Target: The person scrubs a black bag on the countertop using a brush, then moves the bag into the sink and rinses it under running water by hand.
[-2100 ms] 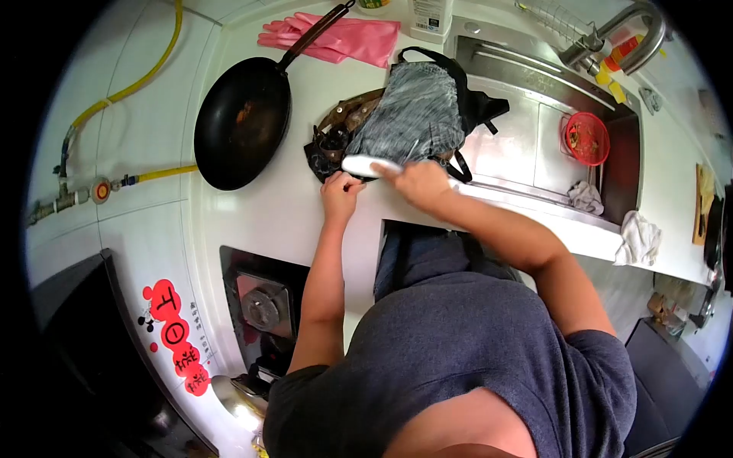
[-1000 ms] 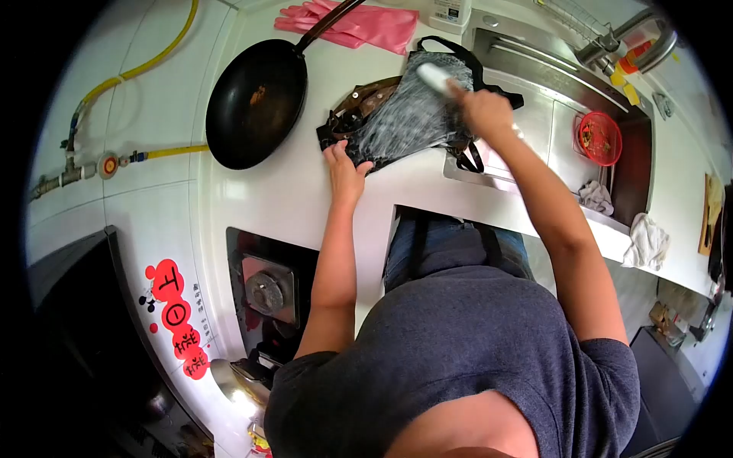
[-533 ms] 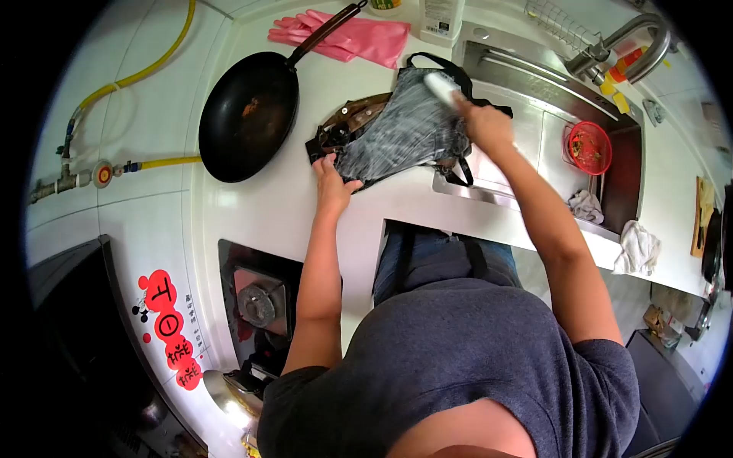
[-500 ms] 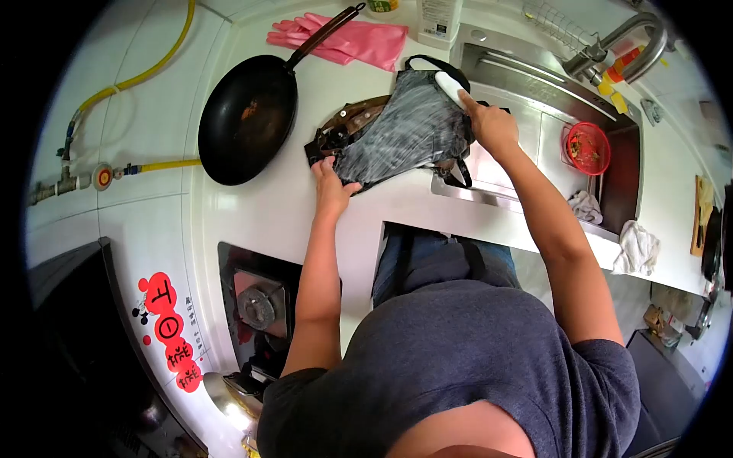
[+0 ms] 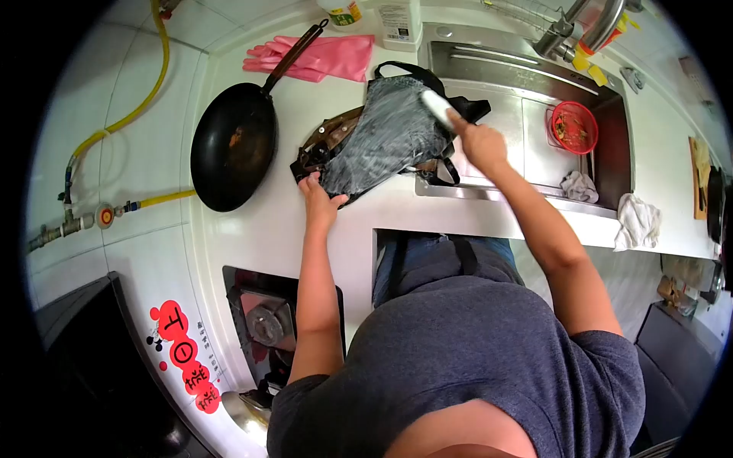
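Dark strapped cloth (image 5: pixel 374 130): lies spread on the counter (image 5: pixel 347 244), a strap end reaching over the sink (image 5: pixel 546 164). Long axis runs diagonally, near-left corner to far-right strap loop. Left hand (image 5: pixel 321 206) rests on the near-left corner, thumb and fingers apart, presumably steadying it. Right hand (image 5: pixel 482 145): fingers clamped on a white oblong tool (image 5: pixel 437 108), tip pointing far-left; underside hidden.

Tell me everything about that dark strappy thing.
The dark strappy thing looks like fabric, spread out, its panel streaked whitish, perhaps suds. A brown, pale-dotted part shows at its left; black straps loop at top and right. It lies on the counter, its right end over the sink. The left hand touches its lower left; a white tool in the right hand seems to touch it.
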Action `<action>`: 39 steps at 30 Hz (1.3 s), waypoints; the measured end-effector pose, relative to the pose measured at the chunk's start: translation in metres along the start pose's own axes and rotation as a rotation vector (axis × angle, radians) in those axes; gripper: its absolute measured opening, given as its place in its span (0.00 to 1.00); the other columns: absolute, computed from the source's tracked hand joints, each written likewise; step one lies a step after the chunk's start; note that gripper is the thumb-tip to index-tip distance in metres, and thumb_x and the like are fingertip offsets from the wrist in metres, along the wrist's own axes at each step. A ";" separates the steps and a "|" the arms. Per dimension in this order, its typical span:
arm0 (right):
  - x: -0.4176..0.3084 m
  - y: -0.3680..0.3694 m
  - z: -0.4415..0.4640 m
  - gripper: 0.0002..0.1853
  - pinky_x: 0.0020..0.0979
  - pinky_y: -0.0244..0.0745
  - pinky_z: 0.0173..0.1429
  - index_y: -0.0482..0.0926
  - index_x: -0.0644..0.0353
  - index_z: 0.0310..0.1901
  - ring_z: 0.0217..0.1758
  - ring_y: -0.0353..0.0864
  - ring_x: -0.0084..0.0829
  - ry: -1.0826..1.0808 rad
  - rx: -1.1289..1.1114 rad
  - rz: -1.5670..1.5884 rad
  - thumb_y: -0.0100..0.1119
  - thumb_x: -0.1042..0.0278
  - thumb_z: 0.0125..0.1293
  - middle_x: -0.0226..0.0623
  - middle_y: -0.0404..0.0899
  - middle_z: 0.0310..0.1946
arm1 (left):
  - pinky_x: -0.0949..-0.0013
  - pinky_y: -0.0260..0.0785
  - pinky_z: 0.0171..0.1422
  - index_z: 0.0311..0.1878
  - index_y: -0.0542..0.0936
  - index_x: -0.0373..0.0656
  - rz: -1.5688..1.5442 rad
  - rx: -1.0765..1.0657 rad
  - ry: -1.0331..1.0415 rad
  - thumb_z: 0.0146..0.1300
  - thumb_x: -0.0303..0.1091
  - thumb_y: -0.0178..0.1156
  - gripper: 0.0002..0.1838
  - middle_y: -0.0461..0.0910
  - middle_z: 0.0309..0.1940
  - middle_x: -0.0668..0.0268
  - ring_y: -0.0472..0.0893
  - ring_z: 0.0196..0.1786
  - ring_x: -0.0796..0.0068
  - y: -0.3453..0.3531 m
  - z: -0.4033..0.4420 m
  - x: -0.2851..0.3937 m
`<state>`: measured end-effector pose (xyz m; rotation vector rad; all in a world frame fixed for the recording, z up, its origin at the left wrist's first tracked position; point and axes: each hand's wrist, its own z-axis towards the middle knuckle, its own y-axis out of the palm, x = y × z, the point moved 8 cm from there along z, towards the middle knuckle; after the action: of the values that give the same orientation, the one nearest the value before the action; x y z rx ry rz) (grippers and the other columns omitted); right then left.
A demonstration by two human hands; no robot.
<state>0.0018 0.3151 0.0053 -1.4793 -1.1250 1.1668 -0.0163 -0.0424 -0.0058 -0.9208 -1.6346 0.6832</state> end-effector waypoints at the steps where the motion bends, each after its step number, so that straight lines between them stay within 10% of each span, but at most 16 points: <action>1: -0.029 -0.004 -0.014 0.31 0.39 0.74 0.22 0.59 0.34 0.68 0.19 0.79 0.37 -0.094 0.036 -0.074 0.48 0.68 0.63 0.39 0.79 0.21 | 0.62 0.61 0.67 0.62 0.59 0.33 0.005 -0.018 -0.024 0.42 0.24 0.73 0.44 0.58 0.61 0.51 0.66 0.62 0.51 0.001 0.003 -0.002; 5: -0.137 0.010 -0.073 0.27 0.39 0.78 0.31 0.52 0.33 0.71 0.34 0.84 0.38 -0.447 -0.324 -0.030 0.39 0.63 0.72 0.42 0.82 0.31 | 0.62 0.62 0.67 0.62 0.60 0.32 0.059 -0.053 -0.050 0.42 0.24 0.73 0.43 0.58 0.61 0.51 0.66 0.61 0.51 0.003 0.006 -0.001; 15: 0.087 -0.015 -0.001 0.22 0.46 0.75 0.46 0.68 0.39 0.64 0.45 0.82 0.44 0.243 -0.053 0.291 0.47 0.53 0.69 0.48 0.82 0.40 | 0.59 0.68 0.59 0.60 0.65 0.32 0.296 -0.080 -0.024 0.47 0.34 0.72 0.39 0.64 0.59 0.53 0.72 0.57 0.53 -0.016 -0.002 0.054; 21: 0.093 0.058 0.011 0.26 0.31 0.69 0.21 0.81 0.70 0.38 0.22 0.79 0.32 0.465 -0.219 0.976 0.68 0.50 0.53 0.46 0.82 0.24 | 0.57 0.68 0.56 0.55 0.73 0.40 0.250 0.102 0.169 0.52 0.45 0.68 0.30 0.71 0.52 0.51 0.74 0.54 0.52 0.031 0.059 0.114; 28: 0.066 0.153 0.023 0.15 0.30 0.57 0.15 0.75 0.64 0.38 0.19 0.72 0.32 0.832 -0.195 1.634 0.63 0.59 0.61 0.40 0.76 0.29 | 0.60 0.68 0.47 0.38 0.78 0.38 0.395 -0.017 0.244 0.57 0.44 0.65 0.17 0.78 0.39 0.58 0.76 0.45 0.62 0.044 0.075 0.142; 30: 0.057 0.165 0.031 0.12 0.28 0.57 0.15 0.73 0.59 0.37 0.16 0.67 0.30 0.886 -0.170 1.770 0.63 0.61 0.61 0.32 0.70 0.22 | 0.66 0.66 0.46 0.34 0.78 0.37 -0.190 -0.168 0.181 0.59 0.41 0.63 0.14 0.77 0.35 0.63 0.74 0.40 0.71 0.042 0.088 0.139; 33: 0.049 0.169 0.035 0.23 0.21 0.56 0.13 0.68 0.57 0.53 0.19 0.71 0.29 1.037 -0.191 1.870 0.64 0.57 0.60 0.46 0.74 0.43 | 0.76 0.61 0.44 0.33 0.76 0.38 -0.722 -0.191 0.252 0.63 0.34 0.58 0.09 0.72 0.29 0.74 0.67 0.35 0.83 0.007 0.073 0.181; 39: 0.046 0.132 0.072 0.08 0.25 0.57 0.17 0.70 0.58 0.29 0.15 0.61 0.24 0.725 -0.129 2.289 0.62 0.76 0.56 0.28 0.65 0.18 | 0.78 0.60 0.42 0.37 0.75 0.41 -0.944 -0.017 0.445 0.66 0.33 0.55 0.06 0.70 0.31 0.77 0.65 0.35 0.87 -0.084 0.065 0.212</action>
<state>-0.0479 0.3466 -0.1410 -2.7213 1.6560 1.3445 -0.1221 0.0934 0.1577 -0.2004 -1.4429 -0.1818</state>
